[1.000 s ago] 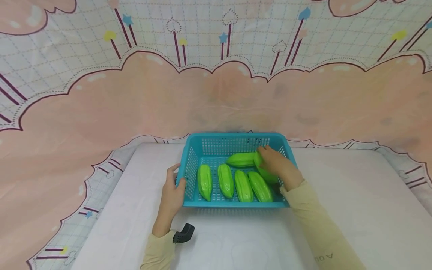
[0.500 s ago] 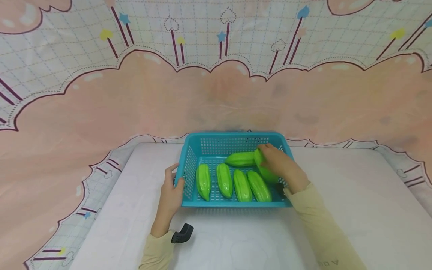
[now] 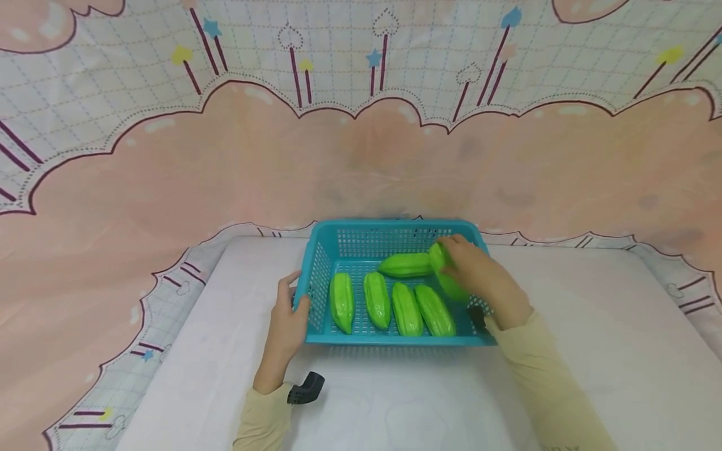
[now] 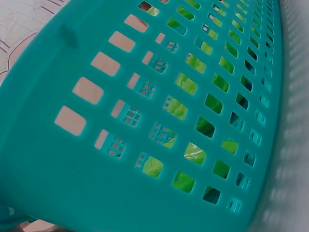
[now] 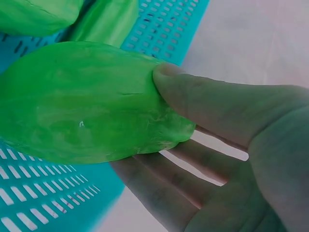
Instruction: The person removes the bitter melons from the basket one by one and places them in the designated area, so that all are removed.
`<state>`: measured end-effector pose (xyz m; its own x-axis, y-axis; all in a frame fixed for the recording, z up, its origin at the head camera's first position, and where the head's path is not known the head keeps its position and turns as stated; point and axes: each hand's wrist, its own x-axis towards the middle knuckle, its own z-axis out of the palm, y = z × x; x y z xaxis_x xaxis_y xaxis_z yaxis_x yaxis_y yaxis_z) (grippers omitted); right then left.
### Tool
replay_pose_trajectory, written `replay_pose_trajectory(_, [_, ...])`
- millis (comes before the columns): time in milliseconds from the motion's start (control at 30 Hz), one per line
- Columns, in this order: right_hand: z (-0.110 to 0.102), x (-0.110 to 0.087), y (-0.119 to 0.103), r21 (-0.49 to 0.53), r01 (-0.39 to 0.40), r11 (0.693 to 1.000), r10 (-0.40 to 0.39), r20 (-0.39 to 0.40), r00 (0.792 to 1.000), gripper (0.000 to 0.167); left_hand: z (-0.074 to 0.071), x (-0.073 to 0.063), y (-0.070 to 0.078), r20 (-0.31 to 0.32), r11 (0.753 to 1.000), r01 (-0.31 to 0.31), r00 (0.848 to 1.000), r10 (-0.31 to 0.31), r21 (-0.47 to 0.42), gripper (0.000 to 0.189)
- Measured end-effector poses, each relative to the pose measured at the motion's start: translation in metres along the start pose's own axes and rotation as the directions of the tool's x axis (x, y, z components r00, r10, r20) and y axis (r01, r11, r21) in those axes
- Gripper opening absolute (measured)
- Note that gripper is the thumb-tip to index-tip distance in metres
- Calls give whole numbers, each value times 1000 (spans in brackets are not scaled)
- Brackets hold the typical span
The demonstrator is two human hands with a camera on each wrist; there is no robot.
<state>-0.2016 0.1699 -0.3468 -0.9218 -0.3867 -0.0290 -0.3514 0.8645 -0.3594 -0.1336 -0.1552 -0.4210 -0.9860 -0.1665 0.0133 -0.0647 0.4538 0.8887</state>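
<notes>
A blue-green perforated plastic basket [image 3: 395, 340] stands on the white table, holding several long green, ridged gourds. My left hand [image 3: 286, 326] grips the basket's left rim, thumb on the near side. In the head view, my right hand [image 3: 487, 275] holds one green gourd [image 3: 447, 275] at the basket's right side. The right wrist view shows thumb and fingers around one end of that gourd [image 5: 87, 106], with other gourds behind it. Through the holes of the basket wall [image 4: 72, 179], the left wrist view shows green gourds; the left hand is mostly out of that view.
Within the basket, one gourd [image 3: 403, 265] lies crosswise at the back. Others, such as the leftmost gourd [image 3: 341, 303], lie lengthwise toward the front. White tabletop [image 3: 592, 326] extends around the basket. A patterned cloth [image 3: 361, 163] hangs behind.
My right hand has moved slightly right and toward the back with the gourd it holds. The left hand stays on the rim.
</notes>
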Motion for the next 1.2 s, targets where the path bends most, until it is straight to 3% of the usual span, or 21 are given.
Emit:
replay_pose_trajectory(567, [-15,-21,4,-9,61,998,-61,-80,995,56,0,0,1,-5,1000,-14,1000,14,-7,52])
replay_pose_trajectory(1200, [-35,-33,1,-11,-6,1000,5,-80,997,59,-1,-1,1,-4,1000,-27,1000,27,-15,51])
